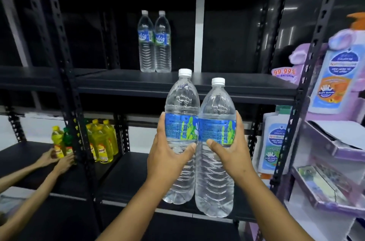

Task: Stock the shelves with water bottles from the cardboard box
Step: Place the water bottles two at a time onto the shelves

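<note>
At the far left, another person's two hands (59, 158) are busy with small yellow plastic bottles (101, 142) on a low black shelf (25, 154). They are well apart from the water job.

In the middle, higher up, two clear plastic water bottles with blue and green labels (154, 43) stand upright, side by side and touching, far back on the black metal upper shelf (126, 81).

Nearer, the person holds up two more of the same kind. The left hand (169, 157) wraps around the left clear water bottle with a white cap (181, 126), thumb across the front just under the label. The right hand (231, 146) wraps around the right clear water bottle with a white cap (217, 142) the same way. Both bottles are upright in the air, pressed side to side, in front of the upper shelf's edge. The cardboard box is not in view.

To do this step well, the person should probably lift the bottles until their bottoms are higher than the shelf edge. Then they can go in, standing straight, just in front of or beside the two already there. They look big and full, so they are likely heavy, and a firm hold matters. Setting them down softly should keep the standing pair from tipping.

At the right, a purple rack (335, 150) holds soap bottles with blue labels (333, 81).
</note>
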`<action>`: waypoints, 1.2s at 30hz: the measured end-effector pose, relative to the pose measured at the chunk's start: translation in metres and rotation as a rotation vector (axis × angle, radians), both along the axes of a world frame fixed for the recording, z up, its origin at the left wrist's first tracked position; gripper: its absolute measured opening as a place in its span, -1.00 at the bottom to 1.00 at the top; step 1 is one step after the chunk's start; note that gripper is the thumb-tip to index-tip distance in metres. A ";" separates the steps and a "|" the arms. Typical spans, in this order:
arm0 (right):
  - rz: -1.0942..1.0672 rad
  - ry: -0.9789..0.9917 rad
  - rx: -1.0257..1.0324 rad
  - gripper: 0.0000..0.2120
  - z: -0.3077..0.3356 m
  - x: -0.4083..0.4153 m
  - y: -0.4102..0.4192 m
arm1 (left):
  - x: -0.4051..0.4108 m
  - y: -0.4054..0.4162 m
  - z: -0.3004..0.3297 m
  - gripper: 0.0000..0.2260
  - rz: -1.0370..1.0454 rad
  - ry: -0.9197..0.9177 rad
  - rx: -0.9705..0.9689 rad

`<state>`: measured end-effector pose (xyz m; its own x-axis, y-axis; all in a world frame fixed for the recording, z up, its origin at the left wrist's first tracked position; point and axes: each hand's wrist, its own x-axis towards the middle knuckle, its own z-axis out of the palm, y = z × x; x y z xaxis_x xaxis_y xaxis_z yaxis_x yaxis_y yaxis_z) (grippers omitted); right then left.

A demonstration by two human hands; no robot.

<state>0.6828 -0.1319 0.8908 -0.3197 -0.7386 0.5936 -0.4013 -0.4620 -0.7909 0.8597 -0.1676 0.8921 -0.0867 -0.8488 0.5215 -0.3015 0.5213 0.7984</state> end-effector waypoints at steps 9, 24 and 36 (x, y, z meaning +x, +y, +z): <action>0.007 0.059 -0.072 0.00 0.052 0.023 -0.037 | 0.022 -0.046 0.041 -0.04 0.008 0.028 -0.137; -0.025 0.145 -0.275 -0.07 0.155 0.071 -0.141 | 0.069 -0.152 0.143 -0.06 -0.008 0.088 -0.320; -0.055 0.171 -0.322 -0.07 0.222 0.095 -0.212 | 0.088 -0.229 0.206 -0.06 -0.011 0.126 -0.387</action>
<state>0.7774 -0.3435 1.1131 -0.2297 -0.4895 0.8412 -0.5468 -0.6501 -0.5276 0.9473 -0.3965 1.0986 -0.0101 -0.5874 0.8092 -0.2065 0.7930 0.5731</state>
